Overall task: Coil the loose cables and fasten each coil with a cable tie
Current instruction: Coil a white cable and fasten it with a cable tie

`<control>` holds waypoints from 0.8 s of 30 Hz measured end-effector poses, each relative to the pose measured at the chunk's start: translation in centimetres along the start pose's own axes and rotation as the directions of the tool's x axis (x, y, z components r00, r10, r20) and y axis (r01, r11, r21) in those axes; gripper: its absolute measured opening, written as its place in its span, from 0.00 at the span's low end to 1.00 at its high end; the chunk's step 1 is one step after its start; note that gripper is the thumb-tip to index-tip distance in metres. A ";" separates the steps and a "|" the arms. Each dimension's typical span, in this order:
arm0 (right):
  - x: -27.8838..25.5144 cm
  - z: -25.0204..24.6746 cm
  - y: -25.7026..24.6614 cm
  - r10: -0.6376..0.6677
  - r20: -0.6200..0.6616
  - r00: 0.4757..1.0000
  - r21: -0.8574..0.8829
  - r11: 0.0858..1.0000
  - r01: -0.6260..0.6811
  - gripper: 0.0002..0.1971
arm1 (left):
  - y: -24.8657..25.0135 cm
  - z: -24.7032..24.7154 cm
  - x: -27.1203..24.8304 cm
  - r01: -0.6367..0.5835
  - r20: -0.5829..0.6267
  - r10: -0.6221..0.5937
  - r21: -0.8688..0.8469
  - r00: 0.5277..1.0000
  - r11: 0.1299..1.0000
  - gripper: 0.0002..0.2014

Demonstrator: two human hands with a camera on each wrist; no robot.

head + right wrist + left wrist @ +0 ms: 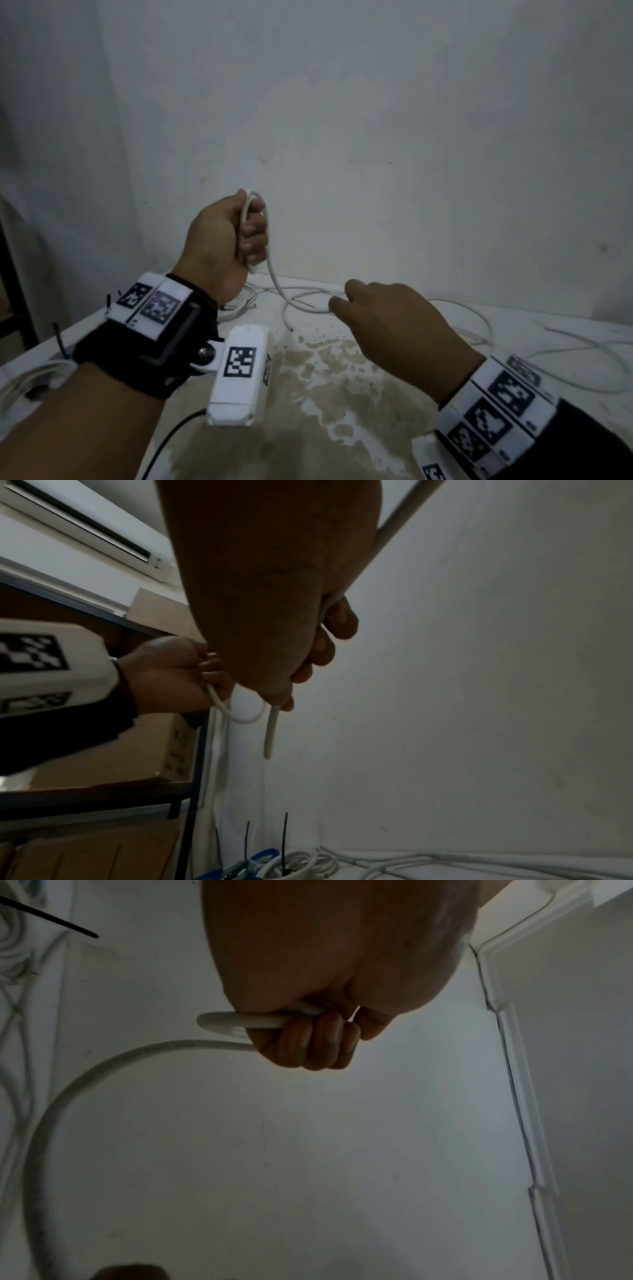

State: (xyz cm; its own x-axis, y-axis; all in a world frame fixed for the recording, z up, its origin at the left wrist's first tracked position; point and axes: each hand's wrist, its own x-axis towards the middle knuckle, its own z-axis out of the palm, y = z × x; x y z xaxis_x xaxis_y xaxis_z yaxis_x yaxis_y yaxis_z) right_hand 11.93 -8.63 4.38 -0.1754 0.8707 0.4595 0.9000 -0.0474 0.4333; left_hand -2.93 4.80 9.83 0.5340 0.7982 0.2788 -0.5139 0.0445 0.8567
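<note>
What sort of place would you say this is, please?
Probably a storeroom or utility room: bare white wall, stained white table, metal shelving with cardboard boxes, and an air conditioner.

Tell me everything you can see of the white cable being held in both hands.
The white cable is round, smooth and looks plastic-sheathed. The left hand, raised above the table, grips a small folded loop of it in a fist. From there it sags in a curve down to the right hand, which pinches it low over the table. Its remaining length trails loose across the tabletop to the right, uncoiled and untied.
</note>
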 end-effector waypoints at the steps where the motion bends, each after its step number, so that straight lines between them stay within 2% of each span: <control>1: -0.1 -0.4 -0.3 -0.026 0.013 1.000 0.007 1.000 0.026 0.09 | -0.4 0.0 0.0 0.005 0.005 -0.005 0.000 1.000 1.000 0.16; 4: -0.5 -1.7 -0.8 -0.077 0.000 0.997 0.033 0.996 0.077 0.11 | -1.6 0.0 0.3 0.001 -0.001 -0.001 0.027 1.000 1.000 0.16; 10: -0.6 -3.4 -0.9 -0.143 -0.046 0.989 0.105 0.984 0.147 0.07 | -3.4 0.7 -0.1 0.032 -0.016 -0.031 0.073 0.999 0.997 0.15; 13: -0.5 -4.1 -0.4 -0.134 -0.099 0.986 0.113 0.983 0.145 0.08 | -4.0 1.6 -1.2 0.047 0.025 -0.051 0.149 0.998 0.988 0.13; 16: -0.3 -4.8 0.8 -0.107 -0.164 0.981 0.117 0.985 0.127 0.09 | -4.5 1.9 -2.3 0.072 0.115 -0.110 0.297 0.987 0.952 0.13; 19: 0.1 -4.9 2.9 -0.054 -0.225 0.973 0.162 0.983 0.092 0.03 | -5.0 2.0 -3.3 0.160 0.234 -0.265 0.388 0.936 0.908 0.16; 22: 0.0 -3.8 4.6 0.084 -0.187 0.979 0.359 0.933 -0.012 0.17 | -5.0 2.1 -3.9 0.337 0.324 -0.427 0.299 0.844 0.893 0.15; 24: -0.1 -2.7 5.2 0.175 -0.156 0.972 0.493 0.866 -0.076 0.16 | -5.0 2.2 -3.9 0.394 0.358 -0.474 0.275 0.804 0.877 0.16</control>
State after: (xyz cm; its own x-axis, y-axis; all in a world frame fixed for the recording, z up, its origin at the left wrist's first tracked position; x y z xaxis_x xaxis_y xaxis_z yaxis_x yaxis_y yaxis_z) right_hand 15.57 -10.27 8.64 -0.0756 0.7618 0.6434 0.9901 0.1340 -0.0423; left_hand -0.98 0.16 5.39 0.9137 0.4056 -0.0262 -0.0557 0.1888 0.9804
